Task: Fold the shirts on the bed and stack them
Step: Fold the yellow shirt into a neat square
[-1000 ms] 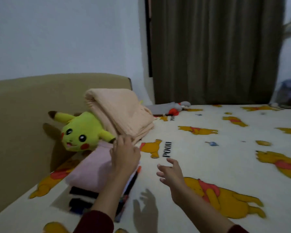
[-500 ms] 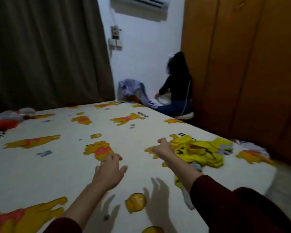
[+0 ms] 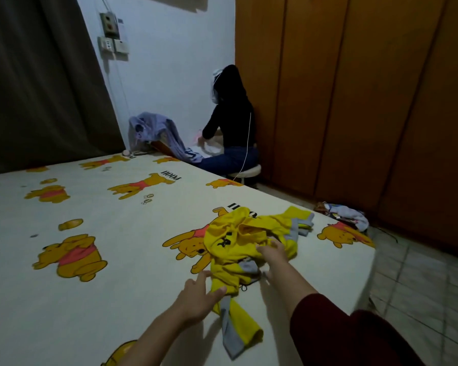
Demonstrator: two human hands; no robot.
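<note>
A crumpled yellow shirt (image 3: 238,239) with grey trim lies on the bed (image 3: 117,262) near its right edge, one sleeve trailing toward me. My left hand (image 3: 198,294) reaches in with straight fingers, and its thumb touches the near hem of the shirt. On top of the heap sits my right hand (image 3: 273,253), its fingers curling into the yellow cloth. The stack of folded clothes is out of view.
The bed's right edge (image 3: 368,276) drops to a tiled floor. A small heap of clothes (image 3: 347,215) lies there by the wooden wardrobe (image 3: 354,101). A person (image 3: 233,122) sits on a stool at the far corner beside a purple garment (image 3: 154,128).
My view swung from the folded stack and plush toy at the headboard to the right side of the bed. Both hands moved onto the yellow shirt; the right one took hold of its cloth.
</note>
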